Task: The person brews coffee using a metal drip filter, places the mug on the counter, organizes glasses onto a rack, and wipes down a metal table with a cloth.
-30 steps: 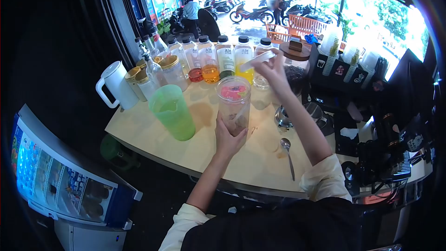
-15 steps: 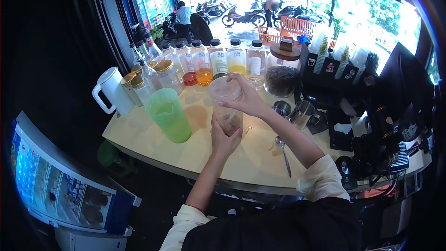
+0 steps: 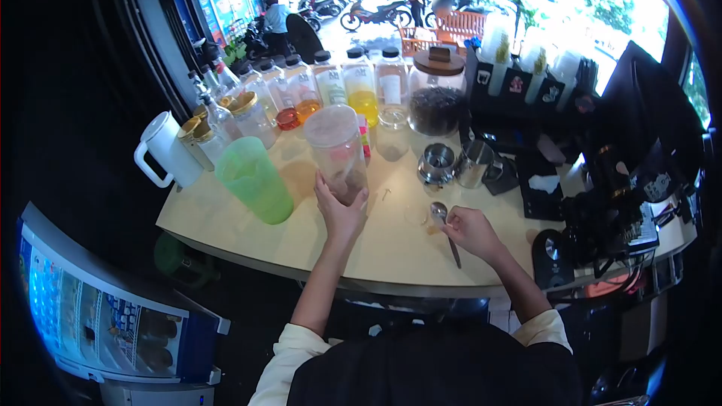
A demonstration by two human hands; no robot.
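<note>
My left hand (image 3: 344, 214) is wrapped around the lower part of a clear jar (image 3: 340, 158), which stands on the counter with its pale lid (image 3: 331, 125) on. Something brownish lies at the bottom of the jar, partly covered by my fingers. To the right, my right hand (image 3: 474, 233) has its fingers pinched on a metal spoon (image 3: 456, 256) just below the bowl, and the spoon still lies along the counter. A translucent green pitcher (image 3: 256, 184) stands left of the jar. Behind the jar a small pink packet (image 3: 365, 139) partly shows.
Capped bottles (image 3: 329, 83) with coloured liquids line the back of the counter (image 3: 316, 252). A wooden-lidded jar (image 3: 436, 109) of dark contents stands near a metal jug (image 3: 474, 164) and a small metal cup (image 3: 436, 165). A white jug (image 3: 169, 152) is at left, dark equipment (image 3: 609, 218) at right.
My right hand has left the jar's lid and moved down and right to the spoon. My left hand stays around the jar. The view has shifted slightly.
</note>
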